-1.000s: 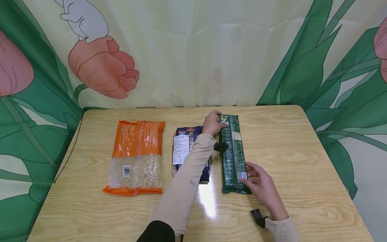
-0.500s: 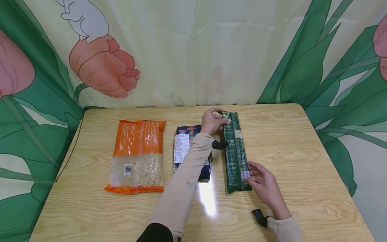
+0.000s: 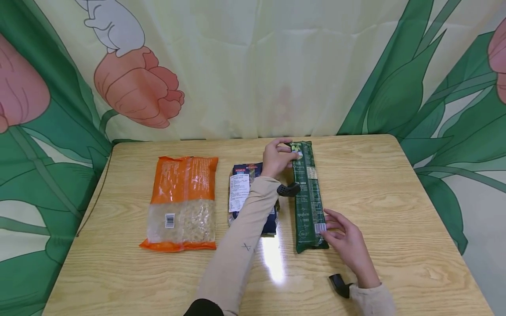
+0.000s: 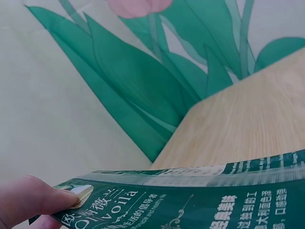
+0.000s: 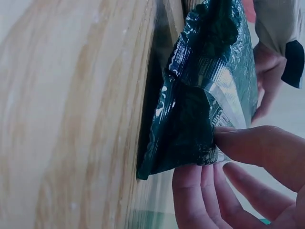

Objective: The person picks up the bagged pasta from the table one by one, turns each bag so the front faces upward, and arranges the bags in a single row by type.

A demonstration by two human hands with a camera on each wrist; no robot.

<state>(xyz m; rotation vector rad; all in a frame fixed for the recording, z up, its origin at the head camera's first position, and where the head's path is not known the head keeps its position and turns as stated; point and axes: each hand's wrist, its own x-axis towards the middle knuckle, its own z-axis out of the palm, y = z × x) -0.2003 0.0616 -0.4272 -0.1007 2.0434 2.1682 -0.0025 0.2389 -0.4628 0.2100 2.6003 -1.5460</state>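
A long green spaghetti packet lies lengthwise away from the person on the table. The left hand pinches its far left corner; in the left wrist view that thumb presses on the packet by its picture. At the near right edge, the right hand grips the packet between thumb and fingers. Close up in the right wrist view, the right hand has its thumb on top and its fingers along the side of the packet's crinkled end.
Left of the green packet lies a dark blue pasta bag with a white label, partly covered by the left forearm. Farther left is a large orange and clear bag. The wooden table ends at a patterned curtain.
The green packet has shifted slightly right and away from the person, and its face has turned a little. Both hands have moved with it, keeping their hold.
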